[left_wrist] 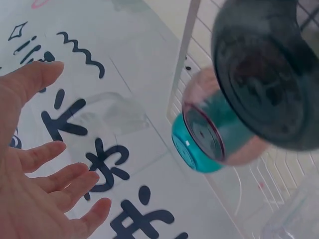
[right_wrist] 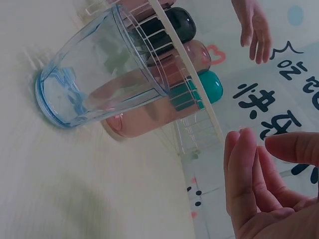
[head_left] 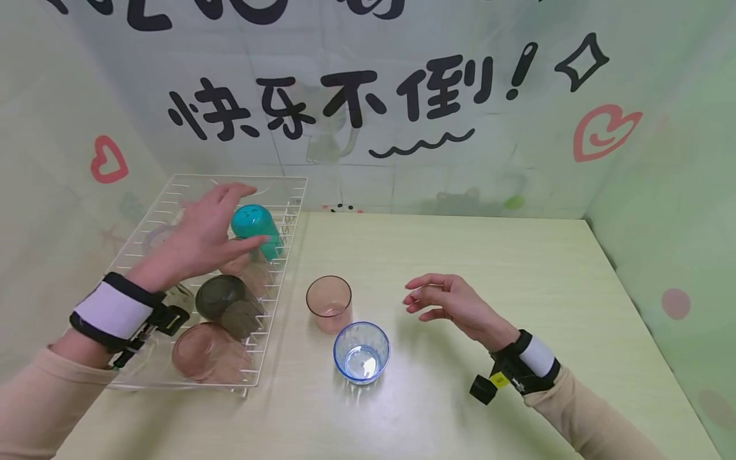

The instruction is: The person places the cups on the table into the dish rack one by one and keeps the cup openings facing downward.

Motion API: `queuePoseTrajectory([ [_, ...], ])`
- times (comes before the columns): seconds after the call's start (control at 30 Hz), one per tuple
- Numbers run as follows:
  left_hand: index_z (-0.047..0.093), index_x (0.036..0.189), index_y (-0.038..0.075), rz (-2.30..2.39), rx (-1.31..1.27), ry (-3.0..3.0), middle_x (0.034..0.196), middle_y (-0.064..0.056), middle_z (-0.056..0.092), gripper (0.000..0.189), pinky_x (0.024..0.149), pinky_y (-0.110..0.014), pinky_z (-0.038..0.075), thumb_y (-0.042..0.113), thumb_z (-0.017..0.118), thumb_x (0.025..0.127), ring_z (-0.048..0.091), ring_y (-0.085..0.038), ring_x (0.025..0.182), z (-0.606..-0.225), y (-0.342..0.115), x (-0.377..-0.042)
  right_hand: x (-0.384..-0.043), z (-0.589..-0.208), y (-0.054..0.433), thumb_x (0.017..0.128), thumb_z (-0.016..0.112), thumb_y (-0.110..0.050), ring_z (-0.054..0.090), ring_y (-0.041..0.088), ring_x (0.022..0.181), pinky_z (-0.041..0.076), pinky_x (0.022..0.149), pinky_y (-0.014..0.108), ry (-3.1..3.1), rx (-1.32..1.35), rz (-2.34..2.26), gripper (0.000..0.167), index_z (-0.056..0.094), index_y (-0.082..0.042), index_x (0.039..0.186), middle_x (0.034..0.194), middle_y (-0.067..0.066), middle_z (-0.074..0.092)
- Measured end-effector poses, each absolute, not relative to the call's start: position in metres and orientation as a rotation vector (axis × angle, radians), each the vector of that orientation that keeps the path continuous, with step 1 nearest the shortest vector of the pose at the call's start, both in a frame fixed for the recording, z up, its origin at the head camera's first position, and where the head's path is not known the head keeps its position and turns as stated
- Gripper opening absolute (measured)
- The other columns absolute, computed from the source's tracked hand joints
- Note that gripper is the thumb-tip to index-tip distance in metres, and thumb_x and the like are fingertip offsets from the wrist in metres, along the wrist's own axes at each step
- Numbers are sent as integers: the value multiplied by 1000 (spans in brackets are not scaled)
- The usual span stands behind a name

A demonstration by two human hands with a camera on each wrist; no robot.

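Observation:
My left hand (head_left: 201,230) hovers over the white wire rack (head_left: 282,177), thumb and fingers spread around nothing. Nearest to it is a teal cup (head_left: 254,220), bottom up in the rack; in the left wrist view the same teal cup (left_wrist: 185,152) stands apart from the fingers. Over the table, my right hand (head_left: 454,303) hangs with loosely bent fingers and holds nothing. To its left stand a clear glass with a blue rim (head_left: 361,367) and a pinkish-brown glass (head_left: 330,310), both upright and close together. Whether the two glasses touch, I cannot tell.
Other upturned cups sit in the rack: a dark grey one (head_left: 221,299), a pinkish one (head_left: 198,351) at the front, and another pinkish one (head_left: 253,271) partly behind the left thumb. A printed cloth wall (head_left: 402,185) closes off the back of the table (head_left: 460,249).

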State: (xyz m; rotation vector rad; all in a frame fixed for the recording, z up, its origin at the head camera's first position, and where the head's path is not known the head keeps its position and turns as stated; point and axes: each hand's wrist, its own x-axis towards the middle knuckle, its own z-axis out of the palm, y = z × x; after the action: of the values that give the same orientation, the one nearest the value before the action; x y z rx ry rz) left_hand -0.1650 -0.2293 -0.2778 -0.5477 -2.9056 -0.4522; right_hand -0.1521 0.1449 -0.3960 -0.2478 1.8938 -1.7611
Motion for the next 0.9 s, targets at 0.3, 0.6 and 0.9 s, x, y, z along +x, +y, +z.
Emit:
queuePoseTrajectory([
  [0.3, 40, 135, -1, -501, -666, -2881, 136, -25, 42, 72, 94, -66, 30, 26, 76, 79, 41, -41, 123, -293, -202, -161, -156, -397, 142, 94, 55, -11, 67, 18, 84, 56, 74, 38, 2085, -326, -1695, 26, 59, 4, 115, 93, 8, 70],
  [0.6, 42, 135, 2, -479, -690, -2895, 137, -22, 44, 71, 100, -61, 33, 31, 76, 79, 43, -41, 125, -304, -186, -154, -152, -394, 133, 92, 55, -6, 67, 19, 83, 56, 69, 31, 2216, -435, -1660, 21, 60, 4, 109, 93, 13, 69],
  [0.9, 43, 135, 0, -473, -738, -2936, 138, -24, 43, 74, 97, -63, 34, 30, 78, 77, 44, -42, 124, -318, -176, -146, -143, -392, 119, 88, 61, -3, 64, 14, 76, 54, 63, 26, 2498, -685, -1470, 13, 66, -1, 99, 87, 10, 69],
])
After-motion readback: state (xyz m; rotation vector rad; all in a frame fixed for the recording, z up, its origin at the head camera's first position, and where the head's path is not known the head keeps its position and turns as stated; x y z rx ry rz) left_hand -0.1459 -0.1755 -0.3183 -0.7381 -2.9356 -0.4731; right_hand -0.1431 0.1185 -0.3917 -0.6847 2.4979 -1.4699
